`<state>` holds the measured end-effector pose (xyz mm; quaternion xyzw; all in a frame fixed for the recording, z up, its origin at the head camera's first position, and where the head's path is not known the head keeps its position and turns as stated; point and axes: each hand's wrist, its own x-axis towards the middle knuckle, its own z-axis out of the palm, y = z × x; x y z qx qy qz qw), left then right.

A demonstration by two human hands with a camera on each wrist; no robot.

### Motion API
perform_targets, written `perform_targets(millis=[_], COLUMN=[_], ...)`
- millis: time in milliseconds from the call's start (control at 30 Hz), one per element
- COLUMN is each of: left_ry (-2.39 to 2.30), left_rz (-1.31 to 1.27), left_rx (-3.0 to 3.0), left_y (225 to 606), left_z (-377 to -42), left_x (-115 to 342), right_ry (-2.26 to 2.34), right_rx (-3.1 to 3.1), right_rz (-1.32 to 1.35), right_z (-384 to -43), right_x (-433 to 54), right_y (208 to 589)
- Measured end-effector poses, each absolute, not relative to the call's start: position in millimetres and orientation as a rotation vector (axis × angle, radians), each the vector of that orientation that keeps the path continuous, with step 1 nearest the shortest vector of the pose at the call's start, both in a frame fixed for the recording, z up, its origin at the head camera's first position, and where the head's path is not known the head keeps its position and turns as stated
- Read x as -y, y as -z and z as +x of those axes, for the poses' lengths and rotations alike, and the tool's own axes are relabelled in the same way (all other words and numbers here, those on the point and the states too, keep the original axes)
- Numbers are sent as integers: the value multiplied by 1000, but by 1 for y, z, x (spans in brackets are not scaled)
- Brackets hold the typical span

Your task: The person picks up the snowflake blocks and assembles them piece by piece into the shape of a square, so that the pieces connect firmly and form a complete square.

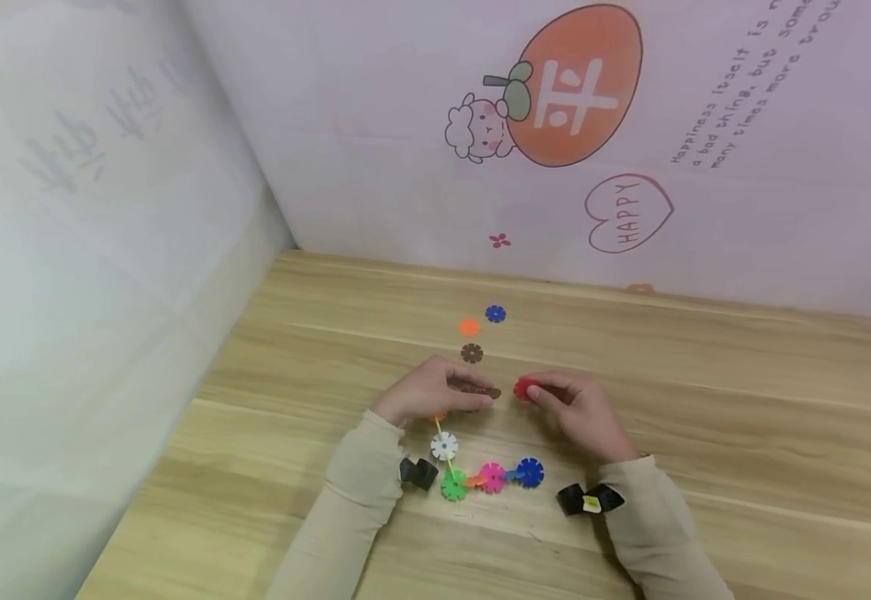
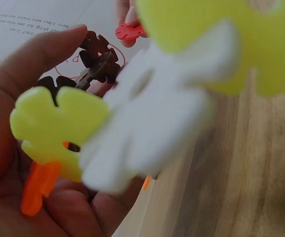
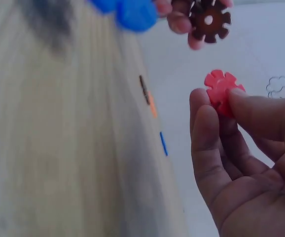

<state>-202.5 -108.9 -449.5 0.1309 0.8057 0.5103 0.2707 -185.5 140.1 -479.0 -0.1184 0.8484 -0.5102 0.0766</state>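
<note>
My left hand [image 1: 429, 392] grips the brown end of a chain of slotted plastic snowflake discs. In the left wrist view, brown discs [image 2: 102, 63] join near the fingertips, with a yellow disc [image 2: 53, 126], an orange disc [image 2: 38, 190] and a blurred white disc [image 2: 152, 118] along the chain. From that hand the chain runs down past a green disc [image 1: 453, 485] and a pink disc [image 1: 491, 477] to a blue disc [image 1: 530, 472]. Between thumb and fingers, my right hand [image 1: 585, 415] pinches a red snowflake disc [image 3: 215, 81], a small gap away from the brown end.
Beyond the hands, a loose brown disc [image 1: 472, 353], an orange disc [image 1: 468, 327] and a blue disc [image 1: 495, 314] lie on the wooden table [image 1: 743, 417]. A printed white sheet [image 1: 375, 167] rises along the table's back edge, and another pale sheet [image 1: 105, 275] stands at the left.
</note>
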Motion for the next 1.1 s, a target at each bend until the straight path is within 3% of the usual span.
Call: perform_targets(millis=[1100], left_ry=[-1316], left_rz=[424], left_rx=[-2198], left_y=[446], left_z=[-200], left_x=[107], right_ry=[1625], right_rx=[-2393], right_rz=[-485], right_z=[-177], right_x=[-131], right_y=[465])
